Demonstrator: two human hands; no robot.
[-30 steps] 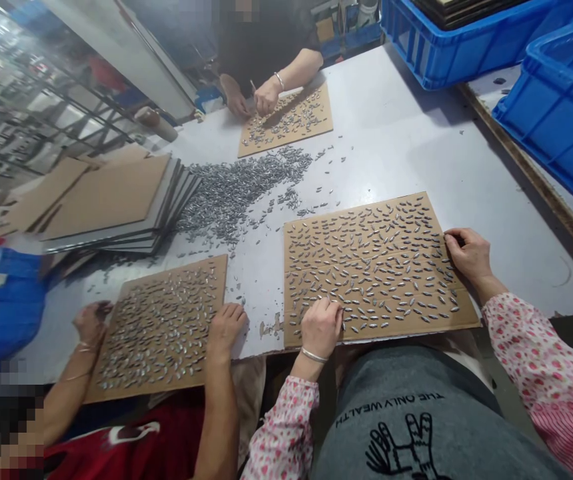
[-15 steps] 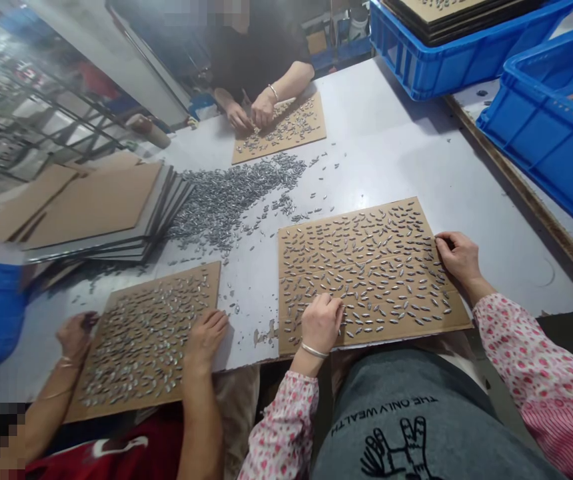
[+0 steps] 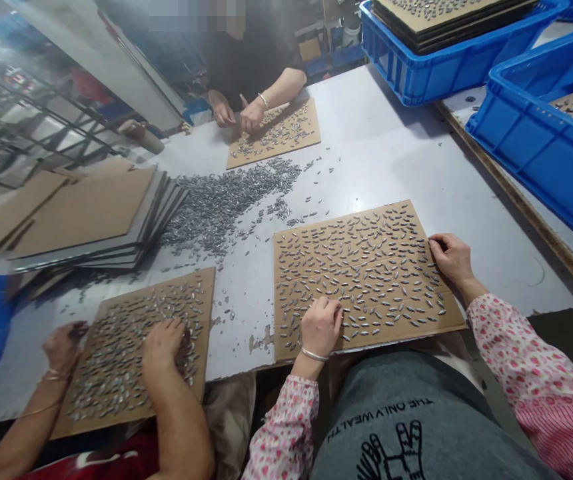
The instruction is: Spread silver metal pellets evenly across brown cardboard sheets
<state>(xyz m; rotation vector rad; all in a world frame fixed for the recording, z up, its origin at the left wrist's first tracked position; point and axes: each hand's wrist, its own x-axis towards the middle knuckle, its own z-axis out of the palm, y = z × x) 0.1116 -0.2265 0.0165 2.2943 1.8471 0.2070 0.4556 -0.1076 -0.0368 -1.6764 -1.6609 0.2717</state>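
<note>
A cardboard sheet (image 3: 286,340) lies in front of me, covered with rows of small silver, spindle-shaped metal pieces (image 3: 366,263). My left hand (image 3: 320,325) rests over its lower left part, fingers curled and thumb against the index finger. Whatever it may pinch among the pieces is hidden. At the sheet's right edge, my right hand (image 3: 451,257) is closed, with its thumb and fingertips brought together by the border. I cannot make out anything between those fingertips.
A heap of loose metal pieces (image 3: 211,210) lies mid-table beside stacked cardboard sheets (image 3: 96,207). Co-workers' hands work over two other boards, at the left (image 3: 206,333) and far side (image 3: 311,130). Blue crates (image 3: 416,80) stand at the right, holding loaded boards.
The left co-worker's hand has moved from the board's right edge in over its pieces. My own hands look nearly the same; the whole view has shifted slightly.
</note>
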